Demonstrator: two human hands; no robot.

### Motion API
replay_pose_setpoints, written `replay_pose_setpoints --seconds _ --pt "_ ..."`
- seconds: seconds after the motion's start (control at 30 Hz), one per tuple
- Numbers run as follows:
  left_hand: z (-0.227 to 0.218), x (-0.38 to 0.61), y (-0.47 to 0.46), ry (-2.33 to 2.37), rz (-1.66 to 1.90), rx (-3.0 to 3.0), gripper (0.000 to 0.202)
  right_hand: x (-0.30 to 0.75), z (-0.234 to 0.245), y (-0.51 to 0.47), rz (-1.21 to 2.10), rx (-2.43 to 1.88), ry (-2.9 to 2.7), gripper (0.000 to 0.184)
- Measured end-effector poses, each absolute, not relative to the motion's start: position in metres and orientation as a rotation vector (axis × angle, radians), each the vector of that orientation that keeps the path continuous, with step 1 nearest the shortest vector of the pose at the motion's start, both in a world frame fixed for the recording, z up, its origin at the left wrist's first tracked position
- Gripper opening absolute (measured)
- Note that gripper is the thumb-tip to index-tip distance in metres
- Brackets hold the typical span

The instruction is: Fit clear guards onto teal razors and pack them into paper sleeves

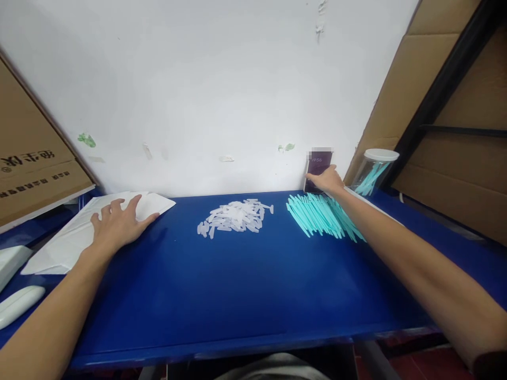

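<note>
My right hand point(328, 179) grips a phone point(317, 164) that stands upright against the wall, its screen lit. Just in front of that hand lies a row of turquoise plastic sticks point(317, 215). My left hand point(119, 219) hovers over or rests on white paper or plastic sheets point(75, 232), fingers spread and holding nothing; whether it touches them I cannot tell. A heap of small translucent white plastic pieces point(235, 215) sits between my hands on the blue table point(222, 285).
A clear jar point(372, 171) with a white lid holds turquoise sticks at the right rear. White objects point(19, 306) lie at the left edge. Cardboard point(35, 153) stands on the left, more cardboard point(459, 158) on the right. A white wall point(198, 89) bounds the back.
</note>
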State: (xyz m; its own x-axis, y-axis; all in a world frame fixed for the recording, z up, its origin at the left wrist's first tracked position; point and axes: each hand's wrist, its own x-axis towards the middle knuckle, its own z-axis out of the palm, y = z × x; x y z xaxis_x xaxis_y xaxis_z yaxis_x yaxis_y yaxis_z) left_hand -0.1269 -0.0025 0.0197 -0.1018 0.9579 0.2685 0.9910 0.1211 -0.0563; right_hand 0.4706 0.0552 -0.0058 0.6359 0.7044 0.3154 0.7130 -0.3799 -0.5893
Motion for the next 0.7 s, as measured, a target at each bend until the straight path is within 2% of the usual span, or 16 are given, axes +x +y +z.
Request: replay_pose_setpoints --seconds 0.27,0.43,0.5,0.6,0.7 --pt "0.016 -0.121 -0.001 -2.154 -0.191 -1.919 0.086 0.453 0.001 0.052 -0.025 -2.098 -1.104 0.093" --pt "0.013 -0.122 -0.003 -2.125 -0.209 -1.91 0.08 0.444 0.004 0.046 -0.029 -2.037 -1.132 0.103" --pt "0.016 -0.12 -0.005 -2.1 -0.243 -1.927 0.079 0.444 0.008 0.039 -0.018 -2.037 -1.139 0.102" --pt "0.03 -0.104 -0.012 -1.996 -0.417 -2.005 0.077 0.448 0.016 0.022 -0.04 -2.019 -1.205 0.087" --pt "0.049 -0.066 -0.04 -1.793 -0.744 -2.219 0.064 0.451 0.024 0.001 -0.062 -1.96 -1.41 0.063"
